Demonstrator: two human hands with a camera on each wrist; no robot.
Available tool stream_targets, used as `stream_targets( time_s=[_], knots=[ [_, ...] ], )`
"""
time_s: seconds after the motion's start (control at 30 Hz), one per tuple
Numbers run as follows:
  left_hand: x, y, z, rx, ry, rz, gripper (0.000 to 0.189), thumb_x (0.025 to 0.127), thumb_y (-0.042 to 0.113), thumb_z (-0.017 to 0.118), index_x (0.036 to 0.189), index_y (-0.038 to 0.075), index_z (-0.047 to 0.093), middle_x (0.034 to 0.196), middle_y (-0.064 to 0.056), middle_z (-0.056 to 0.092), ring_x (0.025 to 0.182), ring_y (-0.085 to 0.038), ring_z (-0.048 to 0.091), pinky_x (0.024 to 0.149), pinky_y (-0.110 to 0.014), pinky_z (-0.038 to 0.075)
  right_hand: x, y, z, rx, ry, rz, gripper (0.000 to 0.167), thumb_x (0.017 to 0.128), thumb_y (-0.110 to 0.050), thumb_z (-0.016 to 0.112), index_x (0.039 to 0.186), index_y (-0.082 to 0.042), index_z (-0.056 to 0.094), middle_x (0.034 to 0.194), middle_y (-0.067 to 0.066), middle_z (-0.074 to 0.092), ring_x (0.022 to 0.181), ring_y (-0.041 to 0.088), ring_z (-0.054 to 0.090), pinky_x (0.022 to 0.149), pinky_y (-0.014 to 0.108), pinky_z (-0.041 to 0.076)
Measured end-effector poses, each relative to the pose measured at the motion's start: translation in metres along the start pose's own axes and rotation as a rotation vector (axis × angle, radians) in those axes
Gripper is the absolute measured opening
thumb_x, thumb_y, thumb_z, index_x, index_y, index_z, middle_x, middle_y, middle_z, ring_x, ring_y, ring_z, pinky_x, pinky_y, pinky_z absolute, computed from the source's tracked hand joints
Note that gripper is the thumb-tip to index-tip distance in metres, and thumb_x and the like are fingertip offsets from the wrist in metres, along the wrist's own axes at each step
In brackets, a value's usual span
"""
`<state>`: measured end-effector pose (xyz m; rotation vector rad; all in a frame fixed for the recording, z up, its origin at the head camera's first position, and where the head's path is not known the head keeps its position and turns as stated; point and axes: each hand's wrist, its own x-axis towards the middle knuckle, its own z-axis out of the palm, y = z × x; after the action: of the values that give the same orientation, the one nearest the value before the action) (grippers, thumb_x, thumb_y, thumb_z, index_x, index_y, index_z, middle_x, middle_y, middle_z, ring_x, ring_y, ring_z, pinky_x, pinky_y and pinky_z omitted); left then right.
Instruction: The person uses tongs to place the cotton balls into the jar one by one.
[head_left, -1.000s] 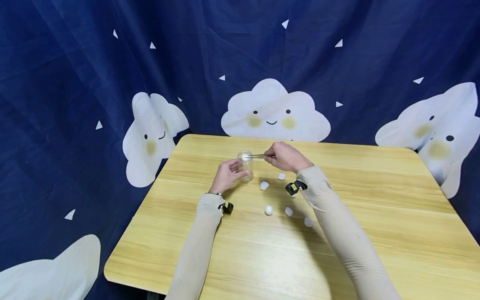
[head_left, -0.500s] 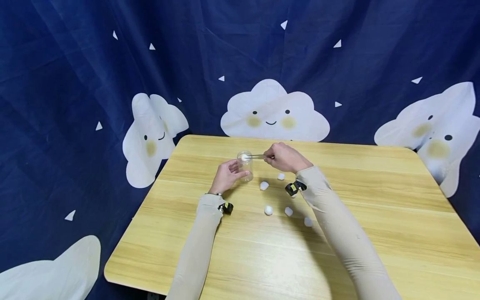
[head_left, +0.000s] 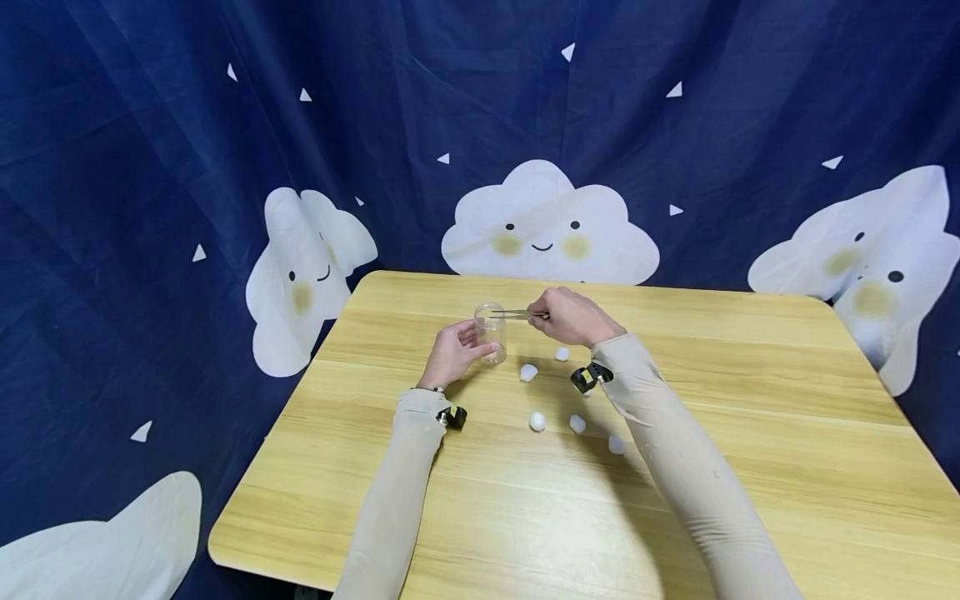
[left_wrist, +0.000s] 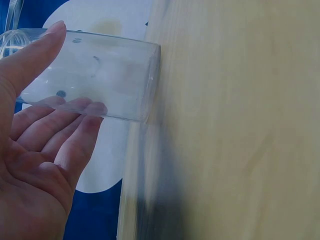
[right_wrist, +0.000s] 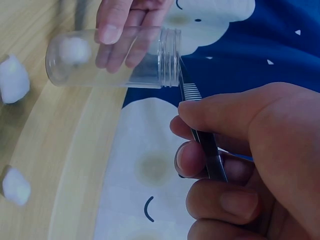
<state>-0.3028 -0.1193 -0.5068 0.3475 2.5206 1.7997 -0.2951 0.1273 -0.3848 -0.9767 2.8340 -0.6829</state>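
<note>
My left hand holds a clear plastic jar upright, thumb on one side and fingers on the other; whether its base touches the table I cannot tell. My right hand pinches metal tweezers, whose tips lie slightly apart over the jar's mouth with nothing visible between them. In the right wrist view a blurred white cotton ball shows through the jar wall near the bottom; the left wrist view shows none there. Several more cotton balls lie on the table, one close to the jar.
The wooden table has rounded corners and ends at a blue curtain printed with clouds. Cotton balls are scattered nearer me, among them one in front and another beside my right forearm.
The cotton ball that the tweezers held at the jar's mouth has been let go and is gone from the tips. The tweezers' tips have parted; both hands stay in place.
</note>
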Motion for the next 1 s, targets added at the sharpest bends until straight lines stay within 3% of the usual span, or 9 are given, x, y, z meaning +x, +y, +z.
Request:
stream_targets(
  time_s=[0.3,0.57,1.0],
  knots=[
    [-0.001,0.001,0.0,-0.002,0.002,-0.005,0.07,0.084,0.022,0.088,0.141,-0.004,0.058,0.14,-0.027,0.064,0.132,-0.038,0.063,0.113,-0.041,0.054,-0.001,-0.002,0.0,-0.002,0.019,0.029,0.031,0.102,-0.01,0.059,0.072,-0.014,0.06,0.06,-0.005,0.046,0.052,0.008,0.042,0.051,0.023,0.034],
    [0.0,-0.001,-0.001,0.01,0.008,0.008,0.069,0.083,0.021,0.088,0.14,-0.004,0.059,0.139,-0.026,0.065,0.13,-0.038,0.064,0.113,-0.042,0.055,-0.008,-0.008,-0.008,0.013,0.052,0.081,0.017,0.103,-0.014,0.061,0.094,-0.008,0.075,0.081,0.004,0.071,0.063,0.012,0.055,0.06,0.028,0.047],
    [0.0,0.0,-0.001,0.033,0.006,0.002,0.069,0.084,0.021,0.087,0.141,-0.005,0.057,0.14,-0.027,0.063,0.13,-0.039,0.064,0.111,-0.041,0.056,-0.038,-0.003,-0.015,0.031,0.089,0.132,0.019,0.103,-0.018,0.063,0.109,-0.005,0.075,0.094,0.006,0.074,0.074,0.015,0.062,0.07,0.034,0.053]
  ],
)
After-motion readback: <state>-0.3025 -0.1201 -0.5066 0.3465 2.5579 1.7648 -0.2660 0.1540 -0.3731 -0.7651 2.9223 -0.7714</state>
